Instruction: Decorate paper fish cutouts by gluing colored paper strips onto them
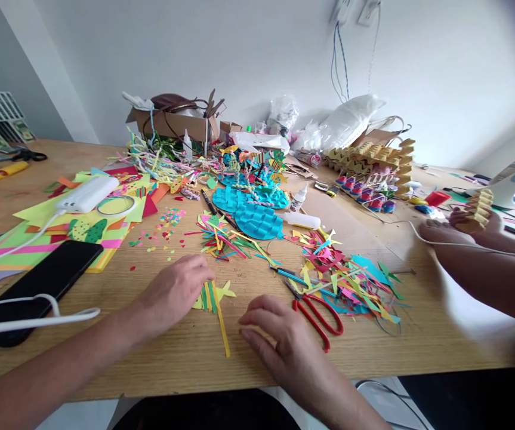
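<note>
A yellow paper fish (226, 291) with green stripes lies on the table in front of me. One long yellow paper strip (222, 328) crosses it and hangs past its lower edge. My left hand (184, 282) is closed over the fish's upper left part, its fingertips at the strip's top end; the exact contact is partly hidden. To the right of the strip, my right hand (279, 334) rests low over the table, fingers curved and thumb apart, holding nothing visible. Red-handled scissors (317, 316) lie just beyond it, beside a blue craft knife (290, 275).
Paper scraps (355, 280) spread to the right. Blue-painted egg-carton pieces (257, 218), a glue bottle (299, 198) and egg trays (369, 161) stand behind. Leftward are a black phone (37, 292), a white power bank (89, 194) and coloured paper. Another person's hand (478, 221) holds an egg-carton piece.
</note>
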Available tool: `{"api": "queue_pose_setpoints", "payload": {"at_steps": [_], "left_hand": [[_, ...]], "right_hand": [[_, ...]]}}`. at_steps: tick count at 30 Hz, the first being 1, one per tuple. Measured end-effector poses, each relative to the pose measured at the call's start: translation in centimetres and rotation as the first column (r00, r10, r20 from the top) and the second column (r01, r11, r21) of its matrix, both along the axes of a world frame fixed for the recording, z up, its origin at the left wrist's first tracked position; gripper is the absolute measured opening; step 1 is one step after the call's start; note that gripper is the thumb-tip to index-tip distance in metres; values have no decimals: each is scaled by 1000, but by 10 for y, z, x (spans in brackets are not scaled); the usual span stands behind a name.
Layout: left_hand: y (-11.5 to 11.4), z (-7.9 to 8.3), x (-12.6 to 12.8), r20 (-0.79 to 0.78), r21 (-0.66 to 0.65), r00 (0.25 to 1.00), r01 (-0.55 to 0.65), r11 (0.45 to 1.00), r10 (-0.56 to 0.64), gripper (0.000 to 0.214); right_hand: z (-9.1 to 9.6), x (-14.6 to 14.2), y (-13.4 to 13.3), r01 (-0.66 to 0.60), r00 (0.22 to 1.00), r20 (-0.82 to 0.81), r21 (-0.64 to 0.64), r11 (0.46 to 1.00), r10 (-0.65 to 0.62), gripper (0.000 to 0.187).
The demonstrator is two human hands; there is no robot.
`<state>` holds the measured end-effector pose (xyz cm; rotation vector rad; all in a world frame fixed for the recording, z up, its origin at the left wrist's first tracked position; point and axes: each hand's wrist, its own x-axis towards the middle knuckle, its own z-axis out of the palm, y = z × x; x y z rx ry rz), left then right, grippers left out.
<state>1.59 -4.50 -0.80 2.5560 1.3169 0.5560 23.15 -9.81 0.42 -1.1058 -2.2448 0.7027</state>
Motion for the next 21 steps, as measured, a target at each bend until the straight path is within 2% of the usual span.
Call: {"api": "queue_pose_setpoints", "payload": {"at_steps": [3, 7, 13, 21], "left_hand": [[-31, -3, 6, -153, 36, 985, 91, 995, -85, 28], [-57, -16, 12, -266, 108, 957, 151, 983, -118, 30], [-62, -25, 11, -278, 186, 956, 149, 971, -94, 31], [-64, -31, 9, -259, 193, 962, 139, 971, -86, 33]], "right_hand": [[4, -1, 18, 58, 997, 40, 14, 998, -59, 15], [9, -15, 42, 22, 985, 172, -15, 1000, -19, 13], [13, -38, 64, -55, 918, 389, -75, 996, 80, 19], [-1, -46, 68, -93, 883, 455, -66, 993, 113, 17]]}}
